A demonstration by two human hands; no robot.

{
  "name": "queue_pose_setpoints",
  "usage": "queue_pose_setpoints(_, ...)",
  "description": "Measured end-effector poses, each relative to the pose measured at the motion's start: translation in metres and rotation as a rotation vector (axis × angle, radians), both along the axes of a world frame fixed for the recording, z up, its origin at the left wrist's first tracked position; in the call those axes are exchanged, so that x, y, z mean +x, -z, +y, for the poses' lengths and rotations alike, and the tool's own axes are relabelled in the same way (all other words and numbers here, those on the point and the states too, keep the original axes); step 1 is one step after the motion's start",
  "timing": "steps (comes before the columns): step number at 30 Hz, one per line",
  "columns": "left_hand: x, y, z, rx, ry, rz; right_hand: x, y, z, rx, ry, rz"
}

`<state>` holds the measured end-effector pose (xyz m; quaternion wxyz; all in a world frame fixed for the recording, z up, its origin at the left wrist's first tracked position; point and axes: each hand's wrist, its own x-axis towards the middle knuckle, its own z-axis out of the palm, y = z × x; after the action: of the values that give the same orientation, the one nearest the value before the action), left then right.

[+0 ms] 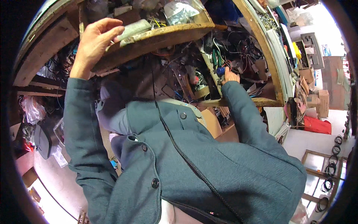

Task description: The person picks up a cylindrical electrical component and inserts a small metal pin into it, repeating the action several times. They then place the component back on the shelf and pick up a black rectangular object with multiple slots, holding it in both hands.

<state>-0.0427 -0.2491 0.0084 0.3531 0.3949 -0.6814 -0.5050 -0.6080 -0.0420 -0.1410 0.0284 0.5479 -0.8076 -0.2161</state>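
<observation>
My left hand is over the front left rim of a pulled-out wooden drawer. Its fingers are bent and apart, their tips beside the end of a pale grey bar lying along the rim; no grip on it shows. Lower and to the right, my right hand reaches into a wooden compartment. Its fingers close on a blue cylindrical part, with red wire beside it. The far side of that part and some fingertips are hidden.
Clear plastic bags lie in the drawer. Tangled cables and small parts fill the right compartment, with a tape roll left of it. A black cord hangs down my coat. Boxes and a red bag stand far right.
</observation>
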Motion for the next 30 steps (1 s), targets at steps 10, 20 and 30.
queue_pose_setpoints(10,-0.006,0.0,-0.001,-0.026,0.008,-0.012,0.011,-0.009,-0.016,0.12,-0.007,0.134)
queue_pose_setpoints(20,-0.01,-0.003,0.0,0.024,0.052,0.038,0.062,-0.113,-0.036,-0.208,-0.178,0.151)
queue_pose_setpoints(30,-0.003,-0.01,0.003,0.131,0.008,0.109,0.241,-0.242,-0.124,-0.966,-0.992,-0.157)
